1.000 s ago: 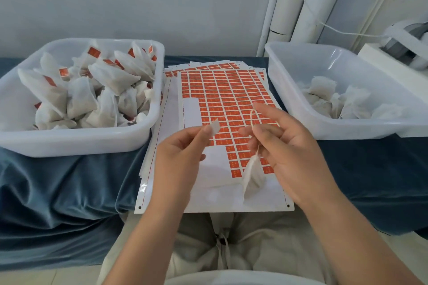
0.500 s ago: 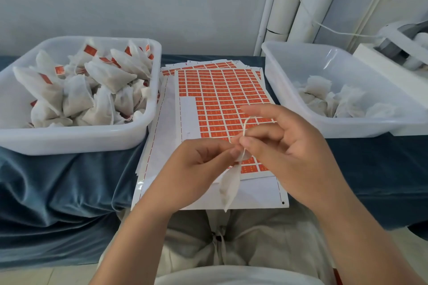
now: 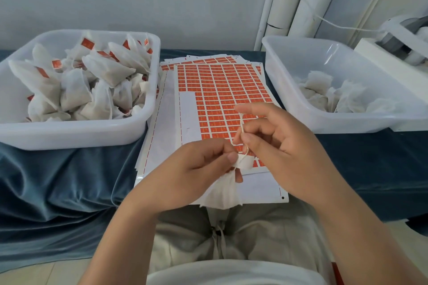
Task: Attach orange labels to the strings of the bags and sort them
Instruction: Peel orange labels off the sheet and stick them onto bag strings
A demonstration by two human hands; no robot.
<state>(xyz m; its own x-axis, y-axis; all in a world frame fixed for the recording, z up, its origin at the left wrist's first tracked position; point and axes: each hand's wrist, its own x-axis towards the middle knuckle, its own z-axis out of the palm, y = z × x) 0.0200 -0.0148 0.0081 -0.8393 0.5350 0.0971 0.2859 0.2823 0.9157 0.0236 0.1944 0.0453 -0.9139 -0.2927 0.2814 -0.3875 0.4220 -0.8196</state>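
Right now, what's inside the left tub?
The left tub holds a heap of white bags, several showing orange labels. Whatever lies beneath the heap is covered.

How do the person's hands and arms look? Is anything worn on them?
The left hand and the right hand are bare: no gloves, rings or watch visible. The left forearm and the right forearm are uncovered, with no sleeve in view.

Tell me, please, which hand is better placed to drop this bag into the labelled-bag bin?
Probably the left hand: it pinches the label above the bag, and the bin of labelled bags sits on its side. The right hand holds only the string.
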